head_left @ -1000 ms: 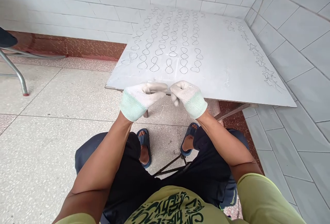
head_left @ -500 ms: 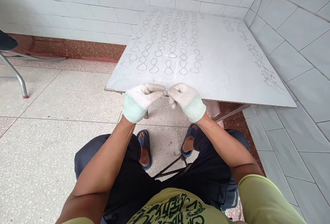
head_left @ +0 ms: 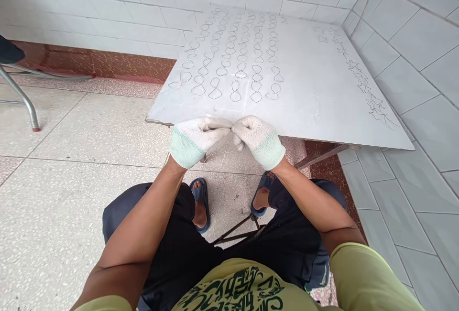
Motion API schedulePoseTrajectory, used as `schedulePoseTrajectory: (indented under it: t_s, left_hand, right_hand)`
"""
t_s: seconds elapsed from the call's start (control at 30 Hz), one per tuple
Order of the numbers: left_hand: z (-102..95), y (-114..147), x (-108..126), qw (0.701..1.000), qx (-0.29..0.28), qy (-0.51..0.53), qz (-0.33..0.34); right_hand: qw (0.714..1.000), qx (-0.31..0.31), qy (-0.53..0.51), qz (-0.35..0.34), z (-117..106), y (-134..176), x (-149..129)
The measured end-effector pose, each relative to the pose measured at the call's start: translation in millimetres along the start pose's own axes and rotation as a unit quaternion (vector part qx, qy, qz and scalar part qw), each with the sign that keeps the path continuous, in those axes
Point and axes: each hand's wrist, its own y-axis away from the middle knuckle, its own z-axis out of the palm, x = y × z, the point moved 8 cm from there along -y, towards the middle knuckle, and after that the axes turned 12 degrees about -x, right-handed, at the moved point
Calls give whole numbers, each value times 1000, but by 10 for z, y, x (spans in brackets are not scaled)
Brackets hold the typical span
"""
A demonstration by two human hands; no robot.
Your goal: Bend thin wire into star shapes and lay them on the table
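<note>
The left hand [head_left: 199,138] and right hand [head_left: 256,138] meet fingertip to fingertip, or nearly, each with thumb and fingers pinched closed, apparently on a thin wire [head_left: 223,159] whose ends the gloves hide. Its visible strand hangs just below the pinch, curving down and leftward, nearer the left hand; beyond the grip, bent wire loops [head_left: 235,92] lie on the tabletop [head_left: 304,105].
</note>
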Motion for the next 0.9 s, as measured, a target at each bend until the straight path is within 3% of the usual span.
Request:
schedulePoseTrajectory:
  t_s: [0.17, 0.4, 0.7, 0.9]
  left_hand:
    - [-4, 3, 55, 999, 0, -32, 33]
    - [-43, 26, 103, 997, 44, -40, 43]
    - [-67, 50, 144, 996, 24, -26, 76]
    - [-125, 69, 199, 998, 26, -11, 58]
  right_hand:
    - [1000, -1, -9, -3, 33, 27, -14]
    - [999, -1, 31, -20, 8, 18, 46]
    - [995, -25, 89, -40, -8, 56, -11]
    - [994, -55, 90, -36, 43, 84, -39]
